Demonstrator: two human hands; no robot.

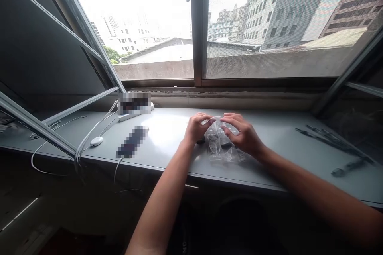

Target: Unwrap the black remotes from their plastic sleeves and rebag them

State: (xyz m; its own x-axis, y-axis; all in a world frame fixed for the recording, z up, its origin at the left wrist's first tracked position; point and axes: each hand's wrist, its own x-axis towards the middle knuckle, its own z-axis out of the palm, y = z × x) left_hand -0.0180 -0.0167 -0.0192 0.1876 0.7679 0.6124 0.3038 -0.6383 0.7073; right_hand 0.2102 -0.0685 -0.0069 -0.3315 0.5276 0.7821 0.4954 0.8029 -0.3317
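Observation:
Both my hands meet over a clear plastic bag (220,143) lying on the grey ledge (275,167) below the window. My left hand (196,127) pinches the bag's top left edge with curled fingers. My right hand (242,133) grips the bag's top right side, fingers closed on the plastic. The bag looks crumpled and holds small pale pieces that I cannot make out. More clear plastic spreads on the ledge under the hands.
A white puck-shaped device (96,141) with white cables (89,135) lies at the left, beside a blurred dark object (131,141) and a blurred box (133,103). Dark thin rods (332,140) lie at the right. Metal frame bars (36,127) cross the left side. The window (197,28) is behind.

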